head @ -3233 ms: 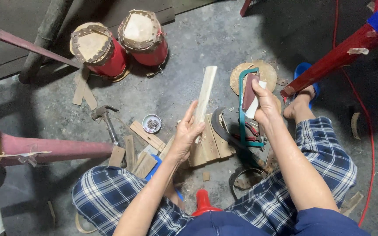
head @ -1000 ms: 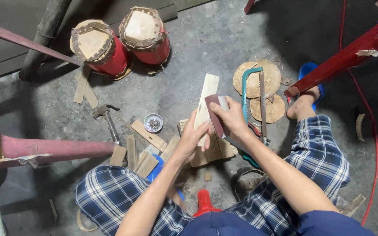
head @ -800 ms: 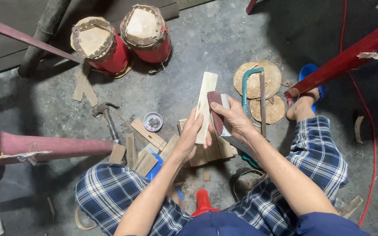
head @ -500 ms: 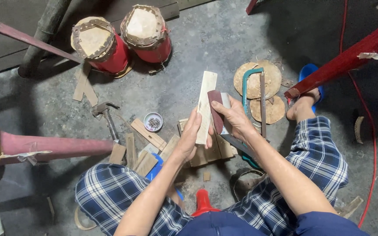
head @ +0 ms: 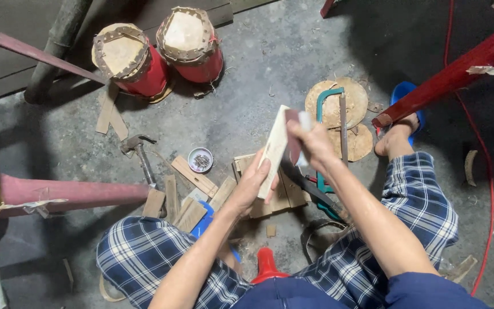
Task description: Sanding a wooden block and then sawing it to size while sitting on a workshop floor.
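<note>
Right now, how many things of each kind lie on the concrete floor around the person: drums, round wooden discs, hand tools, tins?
Small red drums with hide tops: 2
Round wooden discs: 2
Hand tools, a steel claw hammer and a teal-framed hacksaw: 2
Small round tin of nails: 1
Total: 7

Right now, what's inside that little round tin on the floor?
The small round tin holds a heap of small dark metal bits, maybe nails or screws; they are too small to tell. Its bottom is hidden under them.
</note>
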